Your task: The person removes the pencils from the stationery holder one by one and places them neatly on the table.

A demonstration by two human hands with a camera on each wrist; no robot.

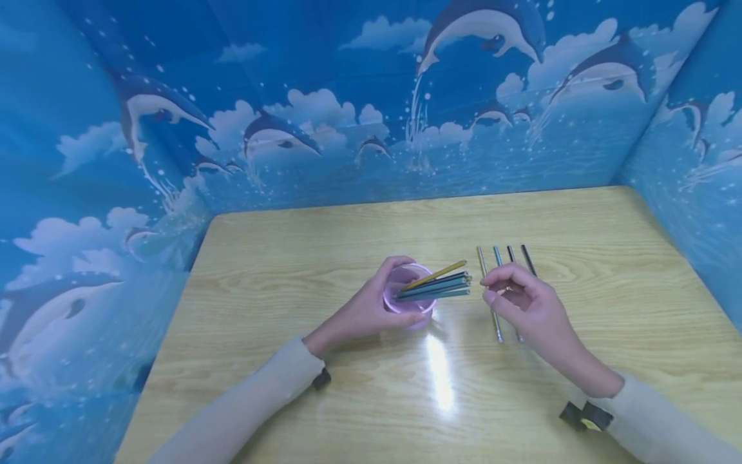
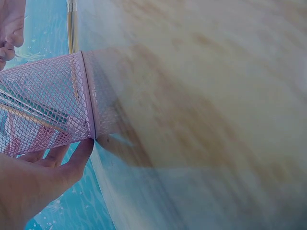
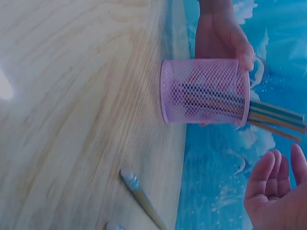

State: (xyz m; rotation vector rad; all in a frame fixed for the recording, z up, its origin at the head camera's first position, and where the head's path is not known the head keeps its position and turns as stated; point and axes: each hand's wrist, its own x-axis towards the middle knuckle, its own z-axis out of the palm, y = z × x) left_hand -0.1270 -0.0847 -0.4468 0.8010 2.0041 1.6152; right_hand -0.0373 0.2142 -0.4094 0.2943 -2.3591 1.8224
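A pink mesh pencil cup (image 1: pixel 422 322) stands upright on the table, its base meeting the surface in the left wrist view. My left hand (image 1: pixel 377 301) grips it from the left side, thumb and fingers around its wall. Several pencils (image 3: pixel 276 115), dark green and yellowish, lean out of the cup toward the right. Just beyond their ends is my right hand (image 1: pixel 530 312), fingers loosely bent, thumb apart, holding nothing. Beneath and behind that hand several loose pencils (image 1: pixel 482 258) lie side by side on the table, partly covered by it.
The wood-grain table (image 1: pixel 290 258) has a bright light reflection in front of the cup. Blue cloth walls (image 1: pixel 359 167) printed with dolphins rise at the back and both sides. A dark band with a small device (image 1: pixel 587 415) is at the right wrist.
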